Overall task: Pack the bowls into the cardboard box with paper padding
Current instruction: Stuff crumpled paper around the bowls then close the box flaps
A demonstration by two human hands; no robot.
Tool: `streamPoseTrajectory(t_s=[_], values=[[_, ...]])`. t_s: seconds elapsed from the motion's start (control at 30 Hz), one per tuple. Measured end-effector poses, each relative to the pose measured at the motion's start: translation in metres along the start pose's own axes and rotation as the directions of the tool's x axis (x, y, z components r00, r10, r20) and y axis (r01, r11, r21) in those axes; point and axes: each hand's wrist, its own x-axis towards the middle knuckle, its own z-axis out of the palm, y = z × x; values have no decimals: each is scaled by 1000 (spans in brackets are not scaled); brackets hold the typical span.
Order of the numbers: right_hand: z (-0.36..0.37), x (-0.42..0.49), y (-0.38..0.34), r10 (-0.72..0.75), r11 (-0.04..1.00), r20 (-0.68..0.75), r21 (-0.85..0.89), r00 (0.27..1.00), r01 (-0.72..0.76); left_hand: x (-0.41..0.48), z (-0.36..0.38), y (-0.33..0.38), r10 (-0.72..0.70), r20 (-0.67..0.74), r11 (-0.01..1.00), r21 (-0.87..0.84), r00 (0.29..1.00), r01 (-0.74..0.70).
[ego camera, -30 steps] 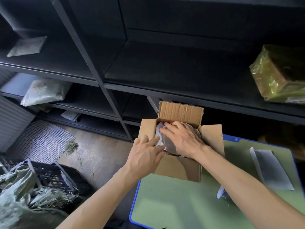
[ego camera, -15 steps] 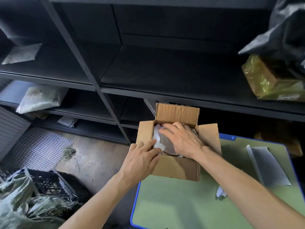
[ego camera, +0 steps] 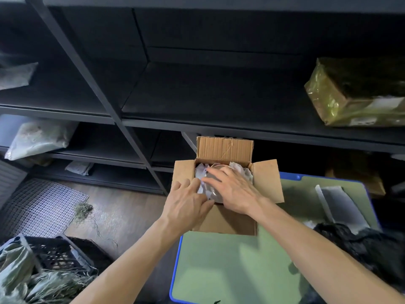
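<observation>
An open cardboard box (ego camera: pixel 228 222) stands at the far left corner of a green table (ego camera: pixel 230 266), its flaps spread outward. Inside it lies a bowl (ego camera: pixel 215 195) with white crumpled paper (ego camera: pixel 200 172) packed around it. My right hand (ego camera: pixel 232 191) rests flat on top of the bowl, fingers straight and pointing left, covering most of it. My left hand (ego camera: pixel 186 205) is at the box's left wall, its fingertips pushing the paper down between the wall and the bowl.
Dark shelving fills the back, with a parcel in yellowish wrap (ego camera: pixel 355 93) on the right shelf. A flat grey sheet (ego camera: pixel 341 205) and a black bag (ego camera: pixel 368 249) lie on the table's right side. A black crate (ego camera: pixel 54 253) with dried grass sits on the floor to the left.
My left fingers have pushed further into the box beside the paper. More white paper now shows behind my right hand. The view has shifted slightly.
</observation>
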Motion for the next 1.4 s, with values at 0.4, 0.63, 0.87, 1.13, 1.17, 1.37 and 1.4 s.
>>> streamPoseTrajectory(t_s=[0.4,0.63,0.87,1.13,1.17,1.37,1.4], values=[[-29,-54,13,130,981,-223,168,966,-93,32,-17,51,-58,-130,953,-302,990,16],[-47,-114,35,280,956,-297,171,913,-237,53,-25,110,105,-99,884,-445,990,-139],[-35,-189,53,498,867,-309,204,810,-455,56,-22,153,230,-101,851,-461,968,-251],[-23,-257,63,682,724,-147,277,717,-632,56,2,210,361,42,830,-469,932,-301],[-19,-266,66,698,705,-106,272,708,-655,57,6,217,375,84,831,-471,923,-295],[13,-300,78,689,681,181,168,701,-713,60,43,258,446,363,864,-412,818,-288],[19,-302,80,674,686,238,150,700,-712,61,51,263,455,404,870,-392,794,-299]])
